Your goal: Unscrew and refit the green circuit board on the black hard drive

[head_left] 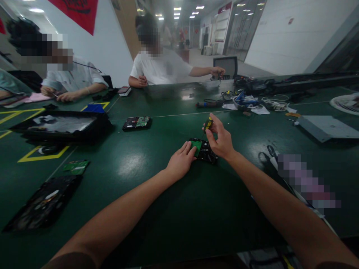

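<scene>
The left hand [181,160] lies open, fingertips pinning the hard drive [206,152] mid-tabletop [168,209]. The right hand [221,140] is closed round a small screwdriver [208,124], tip angled down at the drive. I'd say it wants holding upright with square pressure, or the tip may slip. There is bare room all round, and the second drive [137,123] lies well apart.

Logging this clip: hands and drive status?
Left hand flat on hard drive. Right hand grips screwdriver over it. Another drive lies apart, left.
</scene>
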Motion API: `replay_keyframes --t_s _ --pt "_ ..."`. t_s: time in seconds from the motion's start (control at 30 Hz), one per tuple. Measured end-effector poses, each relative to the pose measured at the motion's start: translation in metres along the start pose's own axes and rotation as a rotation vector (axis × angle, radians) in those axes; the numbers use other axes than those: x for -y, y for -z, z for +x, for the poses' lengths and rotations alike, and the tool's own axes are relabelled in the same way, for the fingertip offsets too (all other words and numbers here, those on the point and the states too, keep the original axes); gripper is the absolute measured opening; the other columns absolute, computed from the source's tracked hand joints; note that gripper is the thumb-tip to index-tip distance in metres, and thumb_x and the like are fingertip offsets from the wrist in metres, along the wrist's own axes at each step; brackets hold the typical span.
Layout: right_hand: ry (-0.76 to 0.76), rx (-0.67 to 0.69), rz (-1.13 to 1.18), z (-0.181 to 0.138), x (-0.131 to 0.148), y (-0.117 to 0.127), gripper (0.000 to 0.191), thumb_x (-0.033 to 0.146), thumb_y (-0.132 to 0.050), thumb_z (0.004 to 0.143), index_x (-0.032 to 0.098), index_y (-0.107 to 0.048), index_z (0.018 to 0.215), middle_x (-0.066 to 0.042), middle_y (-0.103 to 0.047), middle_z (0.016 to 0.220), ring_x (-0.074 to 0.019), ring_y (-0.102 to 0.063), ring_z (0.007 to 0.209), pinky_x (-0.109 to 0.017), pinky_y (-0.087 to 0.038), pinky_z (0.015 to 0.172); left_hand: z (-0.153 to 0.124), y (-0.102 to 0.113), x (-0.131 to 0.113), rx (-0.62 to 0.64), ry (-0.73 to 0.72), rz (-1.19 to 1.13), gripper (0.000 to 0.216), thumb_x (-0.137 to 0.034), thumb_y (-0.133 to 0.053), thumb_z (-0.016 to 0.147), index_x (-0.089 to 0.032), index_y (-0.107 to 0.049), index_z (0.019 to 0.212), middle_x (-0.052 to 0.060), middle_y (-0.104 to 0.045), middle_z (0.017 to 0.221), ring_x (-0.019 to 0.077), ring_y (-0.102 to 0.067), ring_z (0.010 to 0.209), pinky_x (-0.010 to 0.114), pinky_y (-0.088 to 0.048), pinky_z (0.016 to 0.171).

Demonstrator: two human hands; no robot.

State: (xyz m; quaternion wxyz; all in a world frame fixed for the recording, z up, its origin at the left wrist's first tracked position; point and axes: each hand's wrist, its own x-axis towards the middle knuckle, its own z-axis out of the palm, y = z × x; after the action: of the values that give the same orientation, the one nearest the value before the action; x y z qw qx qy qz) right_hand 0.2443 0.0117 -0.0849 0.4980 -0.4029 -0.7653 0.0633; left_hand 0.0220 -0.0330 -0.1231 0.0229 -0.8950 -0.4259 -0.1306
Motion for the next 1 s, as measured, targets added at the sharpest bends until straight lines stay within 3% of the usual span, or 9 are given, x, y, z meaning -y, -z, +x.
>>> replay_keyframes --t_s 0.17,0.3,0.43,0.6,0.73,0.93,1.0 --pt "-0.002 -0.003 0.018 -0.001 -0.002 -0.003 0.056 0.031 -0.048 0.104 0.030 -0.035 0.159 -0.006 -0.071 0.126 -0.0226 -0.072 0.105 -0.045 -0.061 0.098 0.000 0.000 -0.001 0.003 0.004 0.001 0.049 -0.036 -0.042 0.107 -0.010 -0.050 0.148 0.023 -0.040 0.161 0.0311 -0.029 0.155 0.045 -0.041 0.120" --pt "-0.020 -0.021 0.021 0.000 -0.002 -0.003 0.051 0.031 -0.043 0.106 0.031 -0.038 0.156 -0.006 -0.071 0.122 -0.0195 -0.073 0.092 -0.042 -0.062 0.092 0.000 -0.001 -0.001 -0.008 0.012 -0.001 0.048 -0.036 -0.043 0.107 -0.012 -0.050 0.148 0.022 -0.041 0.161 0.0299 -0.030 0.155 0.046 -0.043 0.119" --pt "-0.004 -0.010 -0.023 0.002 -0.002 -0.003 0.039 0.032 -0.040 0.107 0.026 -0.055 0.142 -0.008 -0.070 0.120 -0.0188 -0.071 0.087 -0.042 -0.060 0.090 0.000 -0.002 0.000 -0.021 0.004 0.001 0.048 -0.036 -0.043 0.107 -0.013 -0.049 0.148 0.022 -0.041 0.160 0.0295 -0.030 0.155 0.047 -0.043 0.119" --pt "0.019 0.303 -0.175 0.000 -0.004 -0.008 0.028 0.043 -0.056 0.100 0.022 -0.071 0.112 -0.010 -0.073 0.109 -0.0277 -0.066 0.105 -0.048 -0.053 0.096 0.000 -0.005 0.002 -0.029 -0.010 0.003 0.049 -0.035 -0.042 0.107 -0.009 -0.049 0.148 0.023 -0.041 0.160 0.0311 -0.030 0.155 0.046 -0.041 0.121" --pt "-0.018 0.450 -0.282 -0.005 -0.008 -0.011 0.025 0.037 -0.063 0.095 0.020 -0.071 0.111 -0.011 -0.073 0.109 -0.0290 -0.064 0.104 -0.047 -0.050 0.096 0.000 -0.007 0.002 -0.038 -0.011 -0.014 0.048 -0.035 -0.043 0.106 -0.011 -0.050 0.147 0.023 -0.041 0.160 0.0317 -0.031 0.154 0.047 -0.042 0.120" --pt "-0.097 0.302 -0.281 -0.004 -0.009 -0.010 0.042 0.025 -0.054 0.096 0.017 -0.059 0.137 -0.013 -0.066 0.116 -0.0302 -0.059 0.110 -0.048 -0.048 0.102 0.000 -0.006 0.002 -0.043 -0.005 -0.035 0.047 -0.035 -0.043 0.106 -0.010 -0.050 0.146 0.023 -0.041 0.160 0.0326 -0.031 0.154 0.048 -0.043 0.118" --pt "-0.120 0.231 -0.270 -0.002 -0.009 -0.008 0.043 0.021 -0.053 0.094 0.016 -0.059 0.137 -0.015 -0.061 0.117 -0.0304 -0.058 0.111 -0.047 -0.048 0.103 0.000 -0.006 0.002 -0.047 -0.005 -0.038 0.047 -0.035 -0.043 0.106 -0.011 -0.050 0.147 0.023 -0.041 0.160 0.0322 -0.030 0.154 0.048 -0.043 0.119"
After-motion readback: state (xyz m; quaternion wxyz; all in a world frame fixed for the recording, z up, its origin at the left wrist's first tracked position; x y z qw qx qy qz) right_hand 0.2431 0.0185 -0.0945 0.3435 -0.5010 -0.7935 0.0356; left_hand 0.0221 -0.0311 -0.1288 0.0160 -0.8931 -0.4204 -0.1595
